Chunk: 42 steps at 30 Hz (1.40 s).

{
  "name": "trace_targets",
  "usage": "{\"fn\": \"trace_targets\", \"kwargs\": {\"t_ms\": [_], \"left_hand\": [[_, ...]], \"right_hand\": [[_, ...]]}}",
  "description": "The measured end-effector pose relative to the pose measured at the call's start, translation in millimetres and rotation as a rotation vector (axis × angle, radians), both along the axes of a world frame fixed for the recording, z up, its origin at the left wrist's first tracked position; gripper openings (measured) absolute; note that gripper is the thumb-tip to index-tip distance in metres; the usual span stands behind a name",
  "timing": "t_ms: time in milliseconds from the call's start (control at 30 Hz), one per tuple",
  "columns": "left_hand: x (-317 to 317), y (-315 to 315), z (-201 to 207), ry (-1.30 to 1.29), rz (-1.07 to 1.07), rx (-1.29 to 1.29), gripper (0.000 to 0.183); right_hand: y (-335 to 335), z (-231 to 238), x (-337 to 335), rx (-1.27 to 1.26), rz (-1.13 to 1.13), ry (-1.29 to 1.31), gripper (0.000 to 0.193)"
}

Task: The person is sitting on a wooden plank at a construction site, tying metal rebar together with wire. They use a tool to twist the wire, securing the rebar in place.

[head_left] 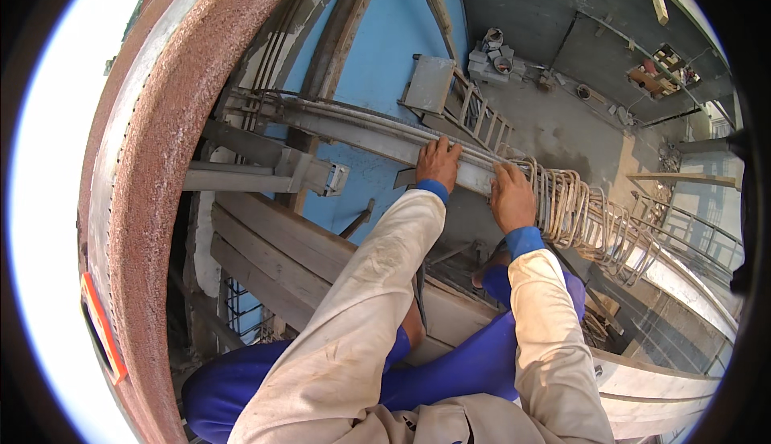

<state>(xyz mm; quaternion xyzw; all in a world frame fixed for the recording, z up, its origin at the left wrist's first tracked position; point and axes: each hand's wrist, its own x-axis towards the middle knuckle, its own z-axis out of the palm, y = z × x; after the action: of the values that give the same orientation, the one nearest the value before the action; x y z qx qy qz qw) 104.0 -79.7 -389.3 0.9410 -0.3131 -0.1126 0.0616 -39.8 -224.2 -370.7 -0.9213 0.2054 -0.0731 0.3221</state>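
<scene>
Long steel bars [361, 120] run along a pale metal beam [365, 138] across the middle of the view. My left hand [438, 164] is curled over them, its fingertips on the far side. A short way to the right, my right hand [512, 197] also bends its fingers over the bars, its thumb side hidden. Beside that hand, a row of bent wire stirrups [574, 207] hangs bunched around the bars and covers part of the beam. The palms of both hands are out of sight.
Wooden planks [265, 235] lie below my legs. A rough reddish wall edge [152, 179] curves up on the left, with an orange-framed object [103, 327] on it. Far below, a ladder [482, 115], stacked blocks [495, 63] and a concrete floor [554, 115] show.
</scene>
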Motion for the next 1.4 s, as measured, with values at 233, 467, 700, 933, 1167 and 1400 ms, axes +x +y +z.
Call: {"fn": "trace_targets", "kwargs": {"t_ms": [233,467,700,933,1167,1400], "left_hand": [[3.5,7.4,-19.8,-0.103,-0.039,-0.107,0.019],[6.0,12.3,-18.0,-0.040,-0.067,-0.109,0.017],[8.9,13.7,-12.1,0.012,-0.104,-0.042,0.021],[3.4,22.5,-19.2,-0.007,-0.092,-0.155,0.035],[18.8,14.4,-22.6,0.005,-0.148,-0.084,0.029],[28.1,25.3,7.2,0.151,-0.291,-0.029,0.025]], "right_hand": [[1.5,-8.6,-0.3,-0.062,0.029,0.051,0.040],[3.2,-14.7,-2.7,-0.065,0.036,0.074,0.041],[0.5,-18.0,0.8,-0.018,0.033,0.133,0.042],[6.0,-22.5,4.3,-0.080,-0.005,0.135,0.032],[5.1,-22.7,3.0,-0.046,-0.014,0.136,0.033],[4.8,-21.3,0.9,-0.042,0.013,0.207,0.024]]}}
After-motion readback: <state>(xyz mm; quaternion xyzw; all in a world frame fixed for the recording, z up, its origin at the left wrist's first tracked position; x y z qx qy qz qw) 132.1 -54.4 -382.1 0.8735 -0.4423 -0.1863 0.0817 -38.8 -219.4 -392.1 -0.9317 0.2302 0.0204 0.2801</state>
